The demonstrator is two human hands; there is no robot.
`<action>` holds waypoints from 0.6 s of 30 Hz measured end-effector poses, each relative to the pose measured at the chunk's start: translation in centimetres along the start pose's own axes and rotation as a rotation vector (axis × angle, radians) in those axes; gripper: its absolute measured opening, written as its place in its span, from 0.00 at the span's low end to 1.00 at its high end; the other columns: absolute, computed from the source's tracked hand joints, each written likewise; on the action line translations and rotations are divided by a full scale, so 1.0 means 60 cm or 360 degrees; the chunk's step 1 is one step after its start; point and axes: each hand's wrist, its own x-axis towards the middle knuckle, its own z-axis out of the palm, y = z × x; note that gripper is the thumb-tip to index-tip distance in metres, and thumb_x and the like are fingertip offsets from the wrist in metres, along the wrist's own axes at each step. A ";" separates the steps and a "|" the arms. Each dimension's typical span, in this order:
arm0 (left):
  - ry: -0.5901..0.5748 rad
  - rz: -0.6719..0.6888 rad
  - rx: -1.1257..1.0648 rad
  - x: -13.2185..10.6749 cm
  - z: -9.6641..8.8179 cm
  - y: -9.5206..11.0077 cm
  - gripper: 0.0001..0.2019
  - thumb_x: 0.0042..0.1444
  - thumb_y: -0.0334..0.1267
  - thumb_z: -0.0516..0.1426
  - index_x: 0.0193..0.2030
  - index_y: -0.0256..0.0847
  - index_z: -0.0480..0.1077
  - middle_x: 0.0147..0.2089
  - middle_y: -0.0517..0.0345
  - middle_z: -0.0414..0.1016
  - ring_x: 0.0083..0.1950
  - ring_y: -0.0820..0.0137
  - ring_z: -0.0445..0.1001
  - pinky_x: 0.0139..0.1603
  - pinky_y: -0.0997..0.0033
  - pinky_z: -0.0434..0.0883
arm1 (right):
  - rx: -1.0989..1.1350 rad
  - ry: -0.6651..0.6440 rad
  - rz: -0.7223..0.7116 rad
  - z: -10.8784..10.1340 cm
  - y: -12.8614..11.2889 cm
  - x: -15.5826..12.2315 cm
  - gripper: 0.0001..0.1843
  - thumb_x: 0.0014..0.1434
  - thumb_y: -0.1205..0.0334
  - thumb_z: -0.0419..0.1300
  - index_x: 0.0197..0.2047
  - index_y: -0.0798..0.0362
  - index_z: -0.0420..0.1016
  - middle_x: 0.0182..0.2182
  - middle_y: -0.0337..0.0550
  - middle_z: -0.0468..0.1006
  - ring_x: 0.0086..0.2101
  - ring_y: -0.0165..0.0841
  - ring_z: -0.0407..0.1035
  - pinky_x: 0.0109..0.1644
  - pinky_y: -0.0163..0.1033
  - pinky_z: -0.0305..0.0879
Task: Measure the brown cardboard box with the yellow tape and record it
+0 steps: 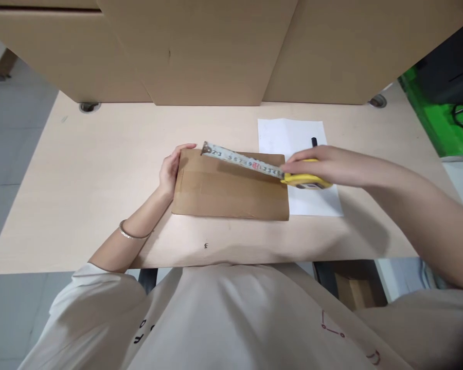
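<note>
A flat brown cardboard box (pixel 231 192) lies on the table in front of me. My left hand (pixel 170 169) grips its left end, with fingers bent round the far left corner. In my right hand (pixel 324 163) is a yellow tape measure (pixel 308 181), held above the right end of the box. Its pulled-out blade (pixel 239 160) slants over the box toward the far left, the metal hook near the far left corner. Whether the blade touches the cardboard I cannot tell. Part of the tape measure's case is hidden by my right fingers.
A white sheet of paper (pixel 316 203) lies partly beneath the right end of the box. A black pen (pixel 314 142) shows on it behind my right hand. Large cardboard panels (pixel 208 56) stand along the back of the pale table (pixel 100 169).
</note>
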 end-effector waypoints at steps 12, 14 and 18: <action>0.0210 0.0001 -0.0087 -0.009 0.015 -0.009 0.25 0.64 0.65 0.52 0.41 0.44 0.73 0.39 0.55 0.81 0.46 0.58 0.82 0.50 0.58 0.79 | -0.0632 0.0013 0.0027 0.002 -0.130 0.144 0.26 0.57 0.35 0.69 0.28 0.52 0.75 0.32 0.48 0.71 0.38 0.41 0.71 0.37 0.42 0.61; 0.0232 -0.0024 -0.0091 -0.007 0.014 -0.010 0.21 0.65 0.60 0.53 0.41 0.44 0.74 0.38 0.56 0.80 0.44 0.61 0.81 0.47 0.62 0.78 | -0.0550 -0.0020 -0.0025 -0.002 -0.124 0.155 0.26 0.54 0.38 0.72 0.26 0.52 0.73 0.30 0.47 0.68 0.39 0.42 0.70 0.36 0.41 0.61; 0.0214 -0.0056 -0.0019 -0.002 0.003 -0.014 0.14 0.63 0.53 0.57 0.38 0.45 0.74 0.40 0.58 0.77 0.43 0.64 0.76 0.46 0.66 0.74 | -0.0475 -0.0084 -0.0153 -0.008 -0.107 0.169 0.25 0.52 0.43 0.74 0.24 0.52 0.70 0.27 0.46 0.64 0.37 0.40 0.68 0.35 0.41 0.59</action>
